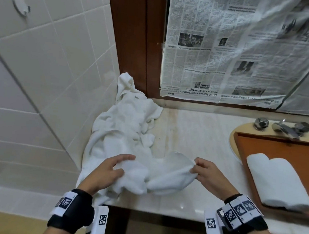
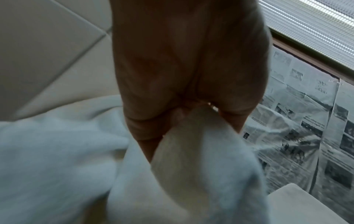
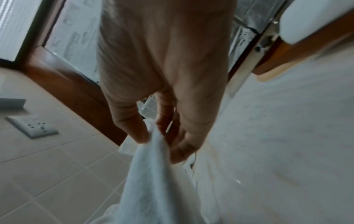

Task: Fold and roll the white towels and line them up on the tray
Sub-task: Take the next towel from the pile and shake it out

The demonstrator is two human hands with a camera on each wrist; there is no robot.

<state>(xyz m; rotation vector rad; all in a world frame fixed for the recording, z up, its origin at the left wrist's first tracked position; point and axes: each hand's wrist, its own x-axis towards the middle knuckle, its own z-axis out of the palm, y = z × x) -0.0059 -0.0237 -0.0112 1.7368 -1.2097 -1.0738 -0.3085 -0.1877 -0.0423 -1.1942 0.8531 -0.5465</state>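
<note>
Two hands (image 1: 107,170) (image 1: 210,173), towel (image 1: 163,176) stretched left-right.

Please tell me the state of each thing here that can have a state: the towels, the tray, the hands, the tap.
Towel in hands: unfolded, stretched between both hands above the counter.
Towel pile: crumpled, in the corner by the tiled wall.
Rolled towels: two, rolled, side by side on the tray.
Tray: over the sink, far part bare.
Left hand: grips the towel.
Right hand: pinches the towel edge.
Tap: no water seen.

Dim, soft light; wrist views blurred, edges warped.
</note>
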